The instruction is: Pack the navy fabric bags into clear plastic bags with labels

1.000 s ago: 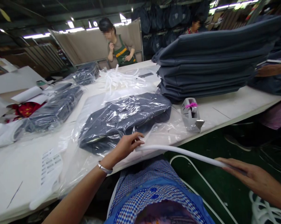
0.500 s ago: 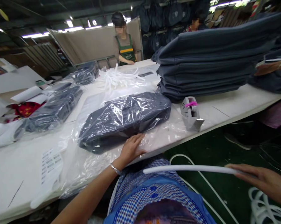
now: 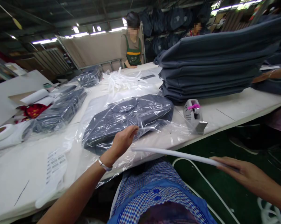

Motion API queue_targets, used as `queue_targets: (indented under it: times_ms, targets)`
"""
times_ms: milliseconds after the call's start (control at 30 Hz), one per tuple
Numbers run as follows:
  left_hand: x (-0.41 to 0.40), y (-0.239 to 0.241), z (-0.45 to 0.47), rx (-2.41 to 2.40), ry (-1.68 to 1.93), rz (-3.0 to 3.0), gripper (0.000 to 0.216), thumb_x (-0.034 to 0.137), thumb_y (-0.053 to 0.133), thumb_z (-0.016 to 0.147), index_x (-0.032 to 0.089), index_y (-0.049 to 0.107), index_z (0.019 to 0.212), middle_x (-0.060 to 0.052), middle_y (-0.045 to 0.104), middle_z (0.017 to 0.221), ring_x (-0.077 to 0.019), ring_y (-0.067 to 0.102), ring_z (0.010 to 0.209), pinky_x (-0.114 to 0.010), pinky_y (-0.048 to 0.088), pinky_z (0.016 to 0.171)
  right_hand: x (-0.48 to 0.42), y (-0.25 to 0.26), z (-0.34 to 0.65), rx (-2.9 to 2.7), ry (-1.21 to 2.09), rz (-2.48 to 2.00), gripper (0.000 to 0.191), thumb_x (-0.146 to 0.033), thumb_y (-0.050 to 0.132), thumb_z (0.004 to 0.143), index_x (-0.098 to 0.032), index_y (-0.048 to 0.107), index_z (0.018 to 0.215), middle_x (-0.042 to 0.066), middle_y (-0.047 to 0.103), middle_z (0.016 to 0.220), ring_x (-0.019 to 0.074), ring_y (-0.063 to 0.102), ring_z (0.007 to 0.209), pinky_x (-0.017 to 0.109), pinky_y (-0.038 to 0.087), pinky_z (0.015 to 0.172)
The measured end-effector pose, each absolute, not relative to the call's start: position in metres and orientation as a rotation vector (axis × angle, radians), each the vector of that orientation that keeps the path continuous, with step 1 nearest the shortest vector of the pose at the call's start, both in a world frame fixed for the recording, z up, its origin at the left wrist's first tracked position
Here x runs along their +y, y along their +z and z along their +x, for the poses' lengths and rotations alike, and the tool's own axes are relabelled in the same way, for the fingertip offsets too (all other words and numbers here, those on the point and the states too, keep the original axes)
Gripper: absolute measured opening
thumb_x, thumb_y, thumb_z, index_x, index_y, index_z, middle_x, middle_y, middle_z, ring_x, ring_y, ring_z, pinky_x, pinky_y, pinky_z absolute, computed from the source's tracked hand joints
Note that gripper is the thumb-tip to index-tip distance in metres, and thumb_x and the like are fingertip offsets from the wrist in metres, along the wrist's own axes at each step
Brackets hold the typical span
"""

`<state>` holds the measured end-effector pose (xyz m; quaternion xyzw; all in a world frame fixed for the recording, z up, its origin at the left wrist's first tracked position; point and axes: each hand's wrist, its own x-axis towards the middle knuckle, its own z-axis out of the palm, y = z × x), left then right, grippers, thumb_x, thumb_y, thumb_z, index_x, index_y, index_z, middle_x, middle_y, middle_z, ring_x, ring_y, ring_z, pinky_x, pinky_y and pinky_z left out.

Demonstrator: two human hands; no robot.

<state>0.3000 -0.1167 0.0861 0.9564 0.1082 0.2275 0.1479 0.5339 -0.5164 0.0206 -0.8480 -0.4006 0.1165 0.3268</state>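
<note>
A dark blue-grey fabric bag (image 3: pixel 108 121) lies on the table in front of me, inside a clear plastic bag (image 3: pixel 152 127). My left hand (image 3: pixel 124 139) is closed at the near side, its fingertips pinching a raised edge of the plastic. In my right hand (image 3: pixel 240 172), a long white foam rod (image 3: pixel 168 152) is gripped by one end. The rod points left across my lap, and its free tip is near my left wrist. To the right of the wrapped bag stands a grey tape dispenser (image 3: pixel 194 116) with a pink strip on it.
A tall stack of dark fabric bags (image 3: pixel 210 65) stands at the right. White strips (image 3: pixel 122 81) are heaped at the back of the table (image 3: pixel 14 165). Wrapped bags (image 3: pixel 61 109) and a white roll (image 3: pixel 5 132) lie left. A co-worker (image 3: pixel 132 46) stands across; another person's arm (image 3: pixel 273 74) shows right.
My left hand has risen from the table edge and pulled up the near edge of the plastic. The foam rod has moved left and up, towards the table.
</note>
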Motion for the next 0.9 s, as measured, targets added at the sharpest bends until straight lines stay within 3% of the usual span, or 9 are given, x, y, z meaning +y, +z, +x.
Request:
queue_targets:
  times_ms: [100, 200, 300, 400, 500, 633, 733, 900]
  targets:
    - [-0.107, 0.138, 0.308, 0.225, 0.636, 2.753, 0.025, 0.033, 0.046, 0.098, 0.017, 0.064, 0.094, -0.001, 0.068, 0.077, -0.0105, 0.059, 0.066, -0.022, 0.042, 0.065, -0.462, 0.024, 0.520, -1.211, 0.479, -2.128, 0.039, -0.049, 0.052, 0.091, -0.028, 0.071, 0.118, 0.008, 0.070, 0.120, 0.0270, 0.066, 0.110, 0.042, 0.053, 0.097]
    - [-0.097, 0.176, 0.318, 0.188, 0.511, 2.748, 0.027, 0.038, 0.050, 0.096, 0.017, 0.067, 0.088, 0.002, 0.066, 0.068, -0.0090, 0.055, 0.059, -0.022, 0.039, 0.061, -0.394, 0.032, 0.497, -1.435, 0.327, -2.097, 0.038, -0.037, 0.046, 0.096, -0.023, 0.066, 0.125, 0.008, 0.069, 0.122, 0.0251, 0.065, 0.110, 0.041, 0.050, 0.099]
    - [-0.088, 0.198, 0.324, 0.182, 0.351, 2.746, 0.026, 0.042, 0.063, 0.088, 0.019, 0.068, 0.099, 0.000, 0.069, 0.078, -0.0098, 0.056, 0.062, -0.022, 0.040, 0.060, -0.324, 0.037, 0.473, -1.579, 0.191, -2.128, 0.036, -0.028, 0.046, 0.097, -0.023, 0.061, 0.129, 0.007, 0.069, 0.119, 0.0225, 0.066, 0.104, 0.034, 0.051, 0.092]
    - [-0.083, 0.206, 0.326, 0.133, 0.181, 2.802, 0.047, 0.042, 0.077, 0.074, 0.021, 0.065, 0.115, -0.002, 0.071, 0.094, -0.0116, 0.058, 0.068, -0.024, 0.044, 0.064, -0.264, 0.037, 0.457, -1.703, 0.105, -2.130, 0.036, -0.025, 0.048, 0.097, -0.021, 0.057, 0.132, 0.008, 0.068, 0.117, 0.0216, 0.066, 0.099, 0.030, 0.050, 0.082]
    - [-0.084, 0.204, 0.325, 0.193, 0.127, 2.903, 0.046, 0.030, 0.074, 0.076, 0.021, 0.063, 0.120, -0.003, 0.071, 0.099, -0.0135, 0.060, 0.073, -0.026, 0.046, 0.070, -0.219, 0.031, 0.448, -1.825, 0.009, -2.056, 0.030, -0.021, 0.049, 0.097, -0.018, 0.061, 0.124, 0.009, 0.069, 0.110, 0.0217, 0.064, 0.099, 0.030, 0.048, 0.082]
    - [-0.093, 0.189, 0.317, 0.333, 0.153, 2.911, 0.031, 0.012, 0.056, 0.081, 0.020, 0.070, 0.108, -0.004, 0.072, 0.099, -0.0176, 0.065, 0.085, -0.031, 0.050, 0.080, -0.185, 0.015, 0.446, -1.833, -0.149, -2.052, 0.027, -0.015, 0.043, 0.098, -0.018, 0.066, 0.111, 0.011, 0.070, 0.106, 0.0236, 0.061, 0.103, 0.038, 0.041, 0.094]
    - [-0.095, 0.164, 0.306, 0.279, 0.223, 2.890, 0.027, 0.016, 0.053, 0.086, 0.024, 0.072, 0.102, -0.005, 0.069, 0.116, -0.0216, 0.065, 0.102, -0.037, 0.051, 0.092, -0.174, 0.000, 0.449, -1.694, -0.178, -2.111, 0.030, -0.013, 0.041, 0.097, -0.018, 0.068, 0.108, 0.012, 0.069, 0.111, 0.0261, 0.059, 0.108, 0.043, 0.038, 0.100]
    - [-0.086, 0.105, 0.293, 0.177, 0.364, 2.850, 0.024, 0.035, 0.052, 0.093, 0.025, 0.074, 0.095, -0.010, 0.051, 0.146, -0.0303, 0.049, 0.132, -0.052, 0.043, 0.108, -0.166, -0.022, 0.453, -1.461, -0.129, -2.224, 0.027, -0.014, 0.044, 0.094, -0.014, 0.071, 0.099, 0.014, 0.070, 0.101, 0.0279, 0.064, 0.094, 0.039, 0.047, 0.084]
